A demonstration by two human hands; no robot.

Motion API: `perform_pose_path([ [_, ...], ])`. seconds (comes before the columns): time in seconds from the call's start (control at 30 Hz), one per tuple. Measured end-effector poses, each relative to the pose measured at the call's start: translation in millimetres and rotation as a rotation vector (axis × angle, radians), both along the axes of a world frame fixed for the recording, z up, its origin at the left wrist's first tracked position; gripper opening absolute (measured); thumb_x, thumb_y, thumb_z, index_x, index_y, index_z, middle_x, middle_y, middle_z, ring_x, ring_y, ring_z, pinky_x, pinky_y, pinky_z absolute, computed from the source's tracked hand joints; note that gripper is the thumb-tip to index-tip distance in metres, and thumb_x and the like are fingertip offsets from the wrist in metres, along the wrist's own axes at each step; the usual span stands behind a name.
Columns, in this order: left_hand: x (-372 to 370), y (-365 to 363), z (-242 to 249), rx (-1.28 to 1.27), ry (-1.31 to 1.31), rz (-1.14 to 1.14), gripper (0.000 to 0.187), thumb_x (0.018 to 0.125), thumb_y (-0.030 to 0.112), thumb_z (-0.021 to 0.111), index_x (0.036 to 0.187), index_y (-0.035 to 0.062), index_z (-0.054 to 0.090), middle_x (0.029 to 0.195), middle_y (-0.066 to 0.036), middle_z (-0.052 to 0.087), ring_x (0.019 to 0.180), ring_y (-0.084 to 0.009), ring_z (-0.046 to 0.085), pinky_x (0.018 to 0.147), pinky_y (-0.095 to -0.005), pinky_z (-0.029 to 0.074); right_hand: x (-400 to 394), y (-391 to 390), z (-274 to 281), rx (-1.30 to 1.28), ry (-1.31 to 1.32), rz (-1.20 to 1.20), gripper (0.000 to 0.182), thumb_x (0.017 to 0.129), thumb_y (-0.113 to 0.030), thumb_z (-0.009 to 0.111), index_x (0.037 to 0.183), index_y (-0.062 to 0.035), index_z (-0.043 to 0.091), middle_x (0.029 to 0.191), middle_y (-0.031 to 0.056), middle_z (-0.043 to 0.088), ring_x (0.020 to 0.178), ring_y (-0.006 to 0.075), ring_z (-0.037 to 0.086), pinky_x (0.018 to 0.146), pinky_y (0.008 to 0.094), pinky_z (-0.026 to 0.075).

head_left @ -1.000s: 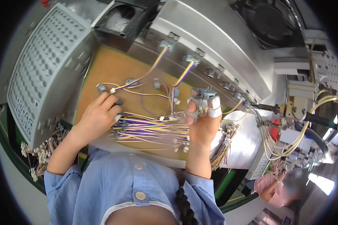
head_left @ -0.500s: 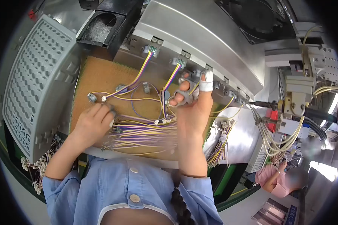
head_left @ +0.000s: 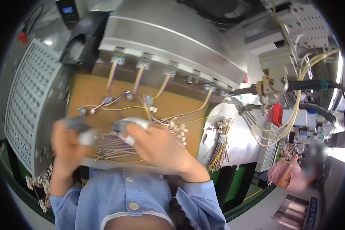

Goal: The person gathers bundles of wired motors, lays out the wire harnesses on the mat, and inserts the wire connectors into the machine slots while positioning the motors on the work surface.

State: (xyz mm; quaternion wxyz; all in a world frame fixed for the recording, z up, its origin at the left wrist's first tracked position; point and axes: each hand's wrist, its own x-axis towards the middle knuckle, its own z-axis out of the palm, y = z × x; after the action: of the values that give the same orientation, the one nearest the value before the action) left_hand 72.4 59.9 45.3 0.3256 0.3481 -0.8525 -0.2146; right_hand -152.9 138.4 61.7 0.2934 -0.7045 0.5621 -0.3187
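My left hand (head_left: 69, 143) hovers at the left end of the bundle of thin cables (head_left: 117, 145), smeared by motion. Its fingers look bent, with grey and white coverings at the tips. To its right is my right hand (head_left: 157, 143), its wrapped fingers curled together over the cables; what they hold, if anything, is hidden. Beyond the hands, yellow-and-purple cables hang from connectors (head_left: 143, 65) along a metal fixture (head_left: 103, 57). Small grey parts (head_left: 148, 100) and a loose cable with a white plug (head_left: 92, 111) lie on the brown board (head_left: 84, 86).
At left stands a grey perforated panel (head_left: 30, 103). A soldering-type tool on a bracket (head_left: 272, 82) reaches in from the right, trailing pale cables. Another cable bundle (head_left: 220, 145) rests on the metal plate. Farther right a person in pink (head_left: 291, 172) sits working.
My right hand has come away from the fixture, down and left to the cable bundle. A cable now shows hanging at the third connector. My left hand has shifted left; the view has turned.
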Motion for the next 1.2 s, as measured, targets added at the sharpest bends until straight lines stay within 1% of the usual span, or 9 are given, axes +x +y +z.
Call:
perform_pose_path([
  [0.13, 184, -79, -27, -0.088, -0.13, 0.388, 0.051, 0.088, 0.009, 0.049, 0.133, -0.0015, 0.029, 0.126, -0.013, 0.045, 0.114, -0.0227, 0.045, 0.093, -0.0312, 0.037, -20, -8, 3, 0.021, -0.128, 0.041, 0.023, 0.078, -0.007, 0.055, 0.101, -0.0073, 0.052, 0.096, 0.0157, 0.058, 0.082, 0.0335, 0.059, 0.068, 0.0393, 0.049],
  [0.3, 449, -118, -65, -0.123, -1.474, 0.858, 0.04, 0.091, 0.012, 0.04, 0.129, 0.0014, 0.037, 0.133, -0.017, 0.037, 0.122, -0.0337, 0.034, 0.1, -0.0396, 0.031, -40, -18, 0, 0.041, -0.257, 0.175, 0.027, 0.079, -0.011, 0.055, 0.106, -0.0062, 0.053, 0.114, 0.0138, 0.051, 0.099, 0.0323, 0.054, 0.081, 0.037, 0.047],
  [0.43, 465, -86, -61, 0.192, -1.332, 0.717, 0.041, 0.09, 0.008, 0.037, 0.13, 0.0021, 0.036, 0.133, -0.017, 0.038, 0.123, -0.0328, 0.034, 0.099, -0.0375, 0.031, -49, -21, -4, 0.108, -0.338, 0.204, 0.017, 0.08, -0.011, 0.054, 0.096, -0.0031, 0.052, 0.119, 0.0132, 0.047, 0.106, 0.0325, 0.049, 0.086, 0.0371, 0.043],
  [0.63, 512, -94, -77, 0.176, -0.65, 0.816, 0.049, 0.086, 0.009, 0.047, 0.132, -0.0002, 0.032, 0.134, -0.017, 0.038, 0.124, -0.0271, 0.036, 0.102, -0.0323, 0.025, -53, -24, -3, 0.249, -0.426, 0.163, 0.019, 0.085, -0.023, 0.055, 0.089, -0.0044, 0.051, 0.074, 0.015, 0.053, 0.068, 0.0333, 0.055, 0.056, 0.0398, 0.041],
  [0.73, 419, -91, -39, 0.133, -0.46, 0.746, 0.043, 0.087, 0.013, 0.051, 0.125, -0.0012, 0.036, 0.124, -0.016, 0.044, 0.11, -0.0254, 0.044, 0.091, -0.0326, 0.036, -49, -25, -13, 0.155, -0.492, 0.066, 0.023, 0.084, -0.024, 0.057, 0.082, -0.0027, 0.049, 0.058, 0.0147, 0.049, 0.055, 0.0343, 0.051, 0.049, 0.0407, 0.037],
  [0.83, 229, -57, 9, 0.322, 0.294, 0.801, 0.027, 0.084, 0.014, 0.059, 0.101, -0.0053, 0.049, 0.095, -0.021, 0.06, 0.076, -0.0267, 0.062, 0.065, -0.0331, 0.055, -42, -26, -18, 0.0, -0.528, -0.002, 0.027, 0.083, -0.023, 0.058, 0.073, -0.0015, 0.047, 0.051, 0.0148, 0.047, 0.05, 0.0345, 0.051, 0.046, 0.0408, 0.035],
  [0.9, 239, -46, -25, 0.265, 0.139, 0.557, 0.049, 0.088, 0.016, 0.049, 0.132, -0.0009, 0.033, 0.129, -0.015, 0.042, 0.116, -0.0216, 0.043, 0.095, -0.0331, 0.036, -39, -28, -12, 0.09, -0.467, 0.03, 0.028, 0.083, -0.024, 0.059, 0.07, -0.0017, 0.047, 0.05, 0.0146, 0.047, 0.049, 0.0335, 0.05, 0.046, 0.0386, 0.037],
  [0.97, 65, -18, -3, 0.327, 0.407, 0.144, 0.045, 0.085, 0.01, 0.05, 0.127, -0.0022, 0.04, 0.129, -0.014, 0.041, 0.109, -0.0225, 0.048, 0.09, -0.0335, 0.04, -33, -27, -16, 0.04, -0.446, -0.017, 0.028, 0.082, -0.024, 0.059, 0.069, -0.002, 0.048, 0.05, 0.0142, 0.047, 0.048, 0.0327, 0.05, 0.046, 0.0376, 0.037],
  [1.2, -60, 1, -9, 0.904, 0.488, -0.277, 0.04, 0.075, 0.001, 0.063, 0.112, -0.0059, 0.049, 0.106, -0.012, 0.056, 0.092, -0.0177, 0.057, 0.08, -0.0285, 0.047, -35, -18, 4, 0.316, -0.393, 0.012, 0.012, 0.075, -0.008, 0.063, 0.083, 0.0004, 0.064, 0.067, 0.0062, 0.062, 0.061, 0.0114, 0.058, 0.055, 0.0245, 0.045],
])
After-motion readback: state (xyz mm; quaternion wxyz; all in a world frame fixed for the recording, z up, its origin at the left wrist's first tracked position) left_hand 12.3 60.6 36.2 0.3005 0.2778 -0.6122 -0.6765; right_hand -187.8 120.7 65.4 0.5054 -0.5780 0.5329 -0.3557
